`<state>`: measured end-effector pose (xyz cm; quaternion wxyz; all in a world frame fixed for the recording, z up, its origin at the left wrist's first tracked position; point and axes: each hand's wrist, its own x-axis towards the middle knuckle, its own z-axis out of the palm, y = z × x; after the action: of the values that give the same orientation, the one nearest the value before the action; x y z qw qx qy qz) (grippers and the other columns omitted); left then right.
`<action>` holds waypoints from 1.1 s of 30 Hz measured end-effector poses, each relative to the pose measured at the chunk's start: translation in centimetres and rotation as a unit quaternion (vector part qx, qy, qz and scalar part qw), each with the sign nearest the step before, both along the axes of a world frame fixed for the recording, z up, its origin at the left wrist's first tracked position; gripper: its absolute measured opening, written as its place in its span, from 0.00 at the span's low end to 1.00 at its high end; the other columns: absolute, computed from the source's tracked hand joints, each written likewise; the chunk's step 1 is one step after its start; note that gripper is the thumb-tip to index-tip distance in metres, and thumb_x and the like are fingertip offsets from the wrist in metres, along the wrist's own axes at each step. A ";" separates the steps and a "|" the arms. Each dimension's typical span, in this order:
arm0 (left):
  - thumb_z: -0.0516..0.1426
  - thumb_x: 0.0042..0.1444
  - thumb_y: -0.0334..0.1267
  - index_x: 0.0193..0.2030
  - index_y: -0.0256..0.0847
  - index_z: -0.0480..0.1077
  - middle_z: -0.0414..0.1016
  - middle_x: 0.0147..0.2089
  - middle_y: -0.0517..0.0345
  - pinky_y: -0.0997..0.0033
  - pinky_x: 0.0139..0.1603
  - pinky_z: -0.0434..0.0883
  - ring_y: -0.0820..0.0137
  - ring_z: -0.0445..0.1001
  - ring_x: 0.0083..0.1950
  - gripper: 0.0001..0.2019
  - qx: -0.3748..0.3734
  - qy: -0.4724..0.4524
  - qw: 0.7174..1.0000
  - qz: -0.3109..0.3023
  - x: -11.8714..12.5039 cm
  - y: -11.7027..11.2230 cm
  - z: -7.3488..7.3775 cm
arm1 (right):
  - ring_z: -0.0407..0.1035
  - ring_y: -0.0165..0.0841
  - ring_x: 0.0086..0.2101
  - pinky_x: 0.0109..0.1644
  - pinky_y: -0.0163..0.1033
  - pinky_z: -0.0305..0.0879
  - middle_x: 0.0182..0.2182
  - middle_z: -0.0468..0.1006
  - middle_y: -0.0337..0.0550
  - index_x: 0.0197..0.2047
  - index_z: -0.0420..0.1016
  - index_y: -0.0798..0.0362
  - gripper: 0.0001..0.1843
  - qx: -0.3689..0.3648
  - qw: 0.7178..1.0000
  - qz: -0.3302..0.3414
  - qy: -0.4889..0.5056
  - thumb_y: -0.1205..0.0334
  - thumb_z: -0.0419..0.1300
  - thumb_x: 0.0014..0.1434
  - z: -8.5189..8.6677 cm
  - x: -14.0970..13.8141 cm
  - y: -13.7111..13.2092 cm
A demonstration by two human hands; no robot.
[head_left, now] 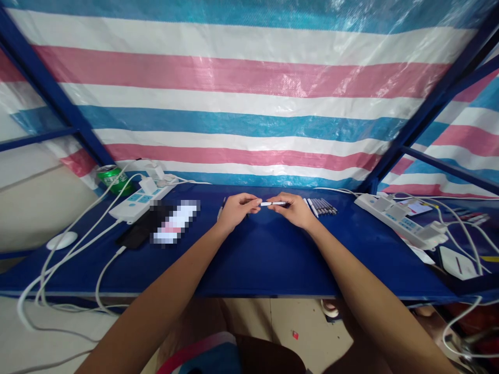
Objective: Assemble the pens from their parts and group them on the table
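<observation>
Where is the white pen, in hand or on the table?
In hand: the white pen is pinched between the left hand and right hand.

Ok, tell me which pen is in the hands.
The white pen, pinched between the left hand and the right hand. The dark pens lie side by side on the blue table, off to the right, touched by neither hand.

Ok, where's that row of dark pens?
In the head view, the row of dark pens lies on the blue table, just right of the person's right hand, with a white power strip farther right.
</observation>
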<state>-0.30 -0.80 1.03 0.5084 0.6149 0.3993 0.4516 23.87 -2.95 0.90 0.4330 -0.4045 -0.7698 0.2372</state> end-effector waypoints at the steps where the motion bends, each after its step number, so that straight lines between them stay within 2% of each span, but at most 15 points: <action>1: 0.71 0.54 0.53 0.45 0.38 0.82 0.85 0.37 0.50 0.66 0.38 0.77 0.65 0.83 0.36 0.21 -0.001 0.010 1.000 0.006 0.0 0.0 0.0 | 0.78 0.38 0.40 0.44 0.42 0.73 0.44 0.85 0.46 0.51 0.86 0.46 0.15 0.003 1.000 -0.001 -0.008 0.50 0.67 0.65 0.1 -0.1 -0.1; 3: 0.71 0.54 0.54 0.45 0.39 0.82 0.85 0.36 0.51 0.68 0.35 0.76 0.66 0.81 0.34 0.21 0.002 0.021 1.000 0.014 0.0 0.0 0.1 | 0.77 0.38 0.40 0.43 0.42 0.73 0.44 0.85 0.47 0.51 0.86 0.46 0.14 0.010 1.000 -0.002 -0.017 0.51 0.66 0.66 0.3 -0.3 -0.3; 5: 0.72 0.53 0.54 0.46 0.39 0.82 0.85 0.37 0.51 0.68 0.36 0.76 0.65 0.82 0.36 0.22 0.000 0.012 1.000 0.015 0.0 0.0 0.1 | 0.77 0.39 0.41 0.44 0.42 0.73 0.44 0.84 0.47 0.51 0.86 0.46 0.13 0.023 1.000 -0.001 -0.017 0.53 0.66 0.67 0.4 -0.4 -0.3; 9: 0.74 0.50 0.53 0.47 0.38 0.82 0.86 0.42 0.48 0.64 0.43 0.80 0.63 0.84 0.42 0.24 -0.036 -0.025 0.999 -0.002 0.0 0.1 -0.2 | 0.77 0.41 0.44 0.49 0.45 0.73 0.45 0.85 0.49 0.51 0.86 0.46 0.11 0.097 0.995 0.002 -0.034 0.57 0.63 0.70 0.4 -0.5 -0.2; 12: 0.75 0.49 0.52 0.47 0.37 0.82 0.86 0.44 0.46 0.61 0.48 0.81 0.61 0.85 0.45 0.24 -0.054 -0.050 0.997 -0.010 0.0 0.2 -0.4 | 0.77 0.41 0.45 0.51 0.46 0.72 0.45 0.85 0.49 0.51 0.85 0.46 0.11 0.130 0.991 0.003 -0.045 0.57 0.62 0.71 0.5 -0.6 -0.3; 16: 0.75 0.49 0.51 0.48 0.37 0.80 0.86 0.46 0.45 0.60 0.49 0.80 0.60 0.85 0.46 0.25 -0.039 -0.042 0.998 -0.015 -0.3 0.2 -0.3 | 0.78 0.39 0.41 0.46 0.42 0.71 0.43 0.85 0.47 0.49 0.85 0.47 0.15 0.081 0.995 0.003 -0.059 0.50 0.62 0.71 0.8 -0.4 -0.7; 21: 0.75 0.49 0.48 0.50 0.40 0.79 0.86 0.50 0.46 0.59 0.53 0.79 0.58 0.84 0.51 0.24 0.034 0.011 0.998 -0.043 -0.2 0.1 0.0 | 0.71 0.33 0.26 0.31 0.36 0.63 0.25 0.80 0.41 0.31 0.81 0.51 0.29 -0.029 0.997 -0.018 -0.076 0.38 0.57 0.71 1.0 -0.1 -0.9; 25: 0.75 0.49 0.47 0.55 0.40 0.77 0.83 0.58 0.44 0.59 0.55 0.79 0.58 0.83 0.55 0.29 0.051 -0.008 0.997 -0.058 0.1 0.1 0.3 | 0.67 0.31 0.23 0.27 0.35 0.59 0.25 0.79 0.39 0.34 0.82 0.51 0.30 -0.061 0.997 -0.023 -0.040 0.33 0.58 0.68 1.0 0.1 -0.7; 27: 0.72 0.54 0.52 0.57 0.40 0.77 0.81 0.60 0.43 0.59 0.54 0.79 0.58 0.83 0.54 0.28 0.041 -0.018 0.998 -0.042 0.2 0.1 0.4 | 0.66 0.31 0.23 0.26 0.35 0.58 0.25 0.79 0.39 0.34 0.82 0.51 0.31 -0.063 0.997 -0.031 -0.026 0.31 0.58 0.66 1.2 0.1 -0.7; 30: 0.64 0.62 0.58 0.52 0.37 0.80 0.85 0.52 0.42 0.61 0.48 0.80 0.60 0.84 0.46 0.25 0.016 0.005 0.999 -0.031 -0.1 0.1 0.6 | 0.65 0.30 0.23 0.26 0.35 0.57 0.25 0.78 0.39 0.34 0.82 0.51 0.31 -0.061 0.997 -0.039 -0.022 0.31 0.58 0.66 1.3 0.2 -0.7; 33: 0.66 0.60 0.57 0.49 0.38 0.82 0.86 0.44 0.46 0.63 0.42 0.79 0.62 0.83 0.41 0.22 0.031 0.051 0.998 -0.035 -0.5 0.3 0.6 | 0.64 0.30 0.23 0.26 0.36 0.57 0.25 0.77 0.39 0.33 0.81 0.51 0.31 -0.060 0.997 -0.039 -0.027 0.31 0.58 0.66 1.4 0.3 -0.8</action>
<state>-0.75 -0.55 1.62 0.4834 0.6661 0.3888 0.4141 24.16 -3.71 2.31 0.3958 -0.4659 -0.7494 0.2542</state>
